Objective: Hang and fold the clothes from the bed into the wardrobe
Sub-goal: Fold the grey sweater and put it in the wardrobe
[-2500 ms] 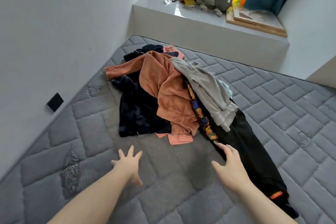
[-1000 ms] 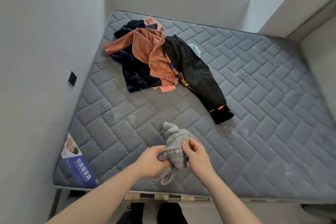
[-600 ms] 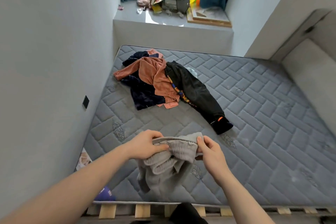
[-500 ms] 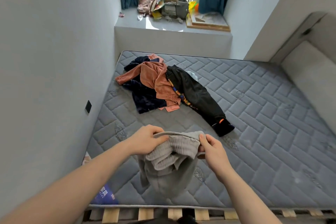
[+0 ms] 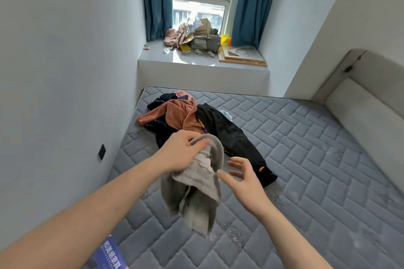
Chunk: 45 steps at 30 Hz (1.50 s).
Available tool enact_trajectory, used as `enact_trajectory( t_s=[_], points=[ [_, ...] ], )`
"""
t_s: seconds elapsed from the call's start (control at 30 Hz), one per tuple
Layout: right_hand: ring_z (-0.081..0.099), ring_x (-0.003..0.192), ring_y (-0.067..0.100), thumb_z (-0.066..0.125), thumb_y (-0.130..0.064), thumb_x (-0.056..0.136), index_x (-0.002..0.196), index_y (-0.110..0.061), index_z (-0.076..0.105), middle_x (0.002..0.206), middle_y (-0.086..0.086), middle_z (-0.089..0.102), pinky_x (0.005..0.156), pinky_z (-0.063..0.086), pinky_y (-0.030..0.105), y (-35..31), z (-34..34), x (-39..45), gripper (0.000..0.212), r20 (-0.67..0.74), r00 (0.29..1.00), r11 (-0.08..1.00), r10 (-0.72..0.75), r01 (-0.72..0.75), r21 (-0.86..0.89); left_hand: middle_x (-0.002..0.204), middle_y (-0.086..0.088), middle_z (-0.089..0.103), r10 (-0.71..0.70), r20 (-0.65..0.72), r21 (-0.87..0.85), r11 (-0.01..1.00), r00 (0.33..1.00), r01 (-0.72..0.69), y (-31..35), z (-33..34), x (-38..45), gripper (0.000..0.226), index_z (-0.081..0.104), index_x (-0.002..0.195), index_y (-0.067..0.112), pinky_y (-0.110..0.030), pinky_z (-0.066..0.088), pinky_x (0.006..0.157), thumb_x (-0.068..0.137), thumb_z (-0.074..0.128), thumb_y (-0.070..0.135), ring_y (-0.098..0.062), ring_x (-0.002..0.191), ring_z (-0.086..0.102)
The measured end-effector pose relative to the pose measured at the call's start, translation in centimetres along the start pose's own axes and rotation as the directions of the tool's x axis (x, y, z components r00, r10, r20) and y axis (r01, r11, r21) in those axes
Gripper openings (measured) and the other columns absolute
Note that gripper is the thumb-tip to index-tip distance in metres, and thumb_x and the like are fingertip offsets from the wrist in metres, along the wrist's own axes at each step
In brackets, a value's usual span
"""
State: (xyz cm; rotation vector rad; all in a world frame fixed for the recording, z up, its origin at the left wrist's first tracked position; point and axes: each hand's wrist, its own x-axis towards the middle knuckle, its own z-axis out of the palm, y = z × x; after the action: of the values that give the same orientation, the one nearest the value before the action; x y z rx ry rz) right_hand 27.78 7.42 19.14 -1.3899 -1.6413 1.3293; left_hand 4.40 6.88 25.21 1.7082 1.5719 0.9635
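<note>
Left hand (image 5: 182,152) grips grey garment (image 5: 196,183); right hand (image 5: 242,178) fingers spread, seemingly touching nothing.

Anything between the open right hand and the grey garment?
Nothing: in the head view the right hand hovers beside the grey garment, a narrow gap between.

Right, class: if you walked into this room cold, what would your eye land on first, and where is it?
First, the bunched grey knit garment hanging above the near part of the grey quilted mattress, gripped by the left hand while the right hand hovers open beside it. Next, the heap of rust-orange, navy and black clothes at the mattress's far left. Then the cluttered window ledge between teal curtains.
</note>
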Motion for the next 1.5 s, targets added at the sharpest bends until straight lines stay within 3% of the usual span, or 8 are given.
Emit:
enact_trajectory(
  t_s=[0.1, 0.37, 0.57, 0.8, 0.93, 1.1, 1.23, 1.5],
  points=[
    [0.058, 0.116, -0.010, 0.085, -0.076, 0.060, 0.133, -0.053, 0.047, 0.128, -0.030, 0.060, 0.093, 0.049, 0.016, -0.7, 1.8, 0.2, 0.085, 0.163, 0.987, 0.994, -0.004, 0.022, -0.105, 0.066, -0.006, 0.050, 0.063, 0.040, 0.031, 0.997, 0.997, -0.065, 2.0, -0.6, 0.7, 0.047, 0.055, 0.074, 0.003, -0.032, 0.041, 0.066, 0.104, 0.055, 0.039, -0.008, 0.063, 0.043],
    [0.066, 0.078, 0.010, 0.076, -0.036, 0.092, 0.085, -0.020, 0.068, 0.079, -0.009, 0.071, 0.075, 0.052, 0.038, -0.4, 1.4, 1.9, 0.019, 0.094, 0.994, 0.962, -0.052, 0.075, -0.261, 0.075, 0.010, 0.064, -0.006, 0.143, 0.242, 0.970, 0.990, -0.029, 0.0, -4.7, 0.8, 0.040, 0.067, 0.081, 0.022, -0.029, 0.048, 0.071, 0.079, 0.074, 0.061, -0.005, 0.069, 0.058],
    [0.050, 0.057, 0.004, 0.073, -0.009, 0.076, 0.072, -0.024, 0.054, 0.064, -0.006, 0.059, 0.054, 0.043, 0.028, 1.0, -0.3, 2.7, 0.025, 0.060, 0.988, 0.847, -0.139, 0.151, -0.510, 0.085, 0.008, 0.059, -0.058, 0.054, 0.381, 0.924, 0.997, 0.033, -5.8, -6.6, -1.7, 0.031, 0.061, 0.077, 0.030, -0.037, 0.048, 0.072, 0.074, 0.057, -0.001, -0.012, 0.081, 0.058],
    [0.058, 0.096, 0.020, 0.054, -0.005, 0.077, 0.089, -0.032, 0.055, 0.100, -0.008, 0.055, 0.078, 0.051, 0.035, 6.0, -1.4, 1.4, 0.030, 0.133, 0.970, 0.466, 0.205, 0.023, -0.884, 0.088, 0.016, 0.059, -0.119, -0.175, 0.497, 0.846, 0.977, 0.192, -11.2, -5.5, -4.3, 0.038, 0.065, 0.069, 0.036, -0.033, 0.045, 0.069, 0.072, 0.057, -0.001, -0.012, 0.090, 0.055],
    [0.057, 0.090, 0.024, 0.048, -0.007, 0.078, 0.084, -0.028, 0.057, 0.095, -0.002, 0.063, 0.068, 0.043, 0.031, 9.5, -1.8, -1.0, 0.023, 0.057, 0.917, 0.391, 0.395, -0.112, -0.913, 0.095, 0.015, 0.064, -0.410, -0.095, 0.627, 0.683, 0.907, 0.374, -16.8, -4.4, -8.6, 0.025, 0.064, 0.074, 0.032, -0.031, 0.046, 0.072, 0.076, 0.056, 0.009, -0.018, 0.099, 0.061],
    [0.063, 0.079, 0.030, 0.044, -0.008, 0.074, 0.067, -0.017, 0.050, 0.079, 0.004, 0.063, 0.065, 0.050, 0.035, 11.0, -0.7, -1.8, 0.013, 0.002, 0.871, 0.485, 0.491, -0.271, -0.832, 0.102, -0.005, 0.074, -0.692, 0.036, 0.657, 0.560, 0.721, 0.505, -19.9, -1.8, -12.1, 0.018, 0.054, 0.062, 0.025, -0.029, 0.045, 0.072, 0.079, 0.050, 0.020, -0.030, 0.099, 0.069],
    [0.068, 0.052, 0.031, 0.046, -0.007, 0.074, 0.060, -0.014, 0.053, 0.064, 0.013, 0.063, 0.046, 0.057, 0.036, 9.1, -1.5, 1.2, 0.018, -0.082, 0.849, 0.686, 0.521, -0.474, -0.552, 0.061, -0.009, 0.071, -0.765, 0.084, 0.391, 0.615, 0.639, 0.685, -19.4, -2.6, -9.4, 0.022, 0.055, 0.069, 0.016, -0.020, 0.046, 0.045, 0.084, 0.041, 0.008, -0.023, 0.054, 0.069],
    [0.075, 0.083, 0.034, 0.064, -0.015, 0.089, 0.086, -0.015, 0.070, 0.094, 0.015, 0.074, 0.082, 0.063, 0.046, -1.4, -4.6, 11.5, 0.007, -0.228, 0.950, 0.901, 0.211, -0.280, -0.333, 0.109, -0.015, 0.069, -0.504, -0.225, 0.156, 0.826, 0.834, 0.541, -12.3, -9.3, 1.3, 0.026, 0.070, 0.101, 0.012, -0.032, 0.044, 0.080, 0.097, 0.045, 0.008, -0.030, 0.096, 0.059]
  ],
)
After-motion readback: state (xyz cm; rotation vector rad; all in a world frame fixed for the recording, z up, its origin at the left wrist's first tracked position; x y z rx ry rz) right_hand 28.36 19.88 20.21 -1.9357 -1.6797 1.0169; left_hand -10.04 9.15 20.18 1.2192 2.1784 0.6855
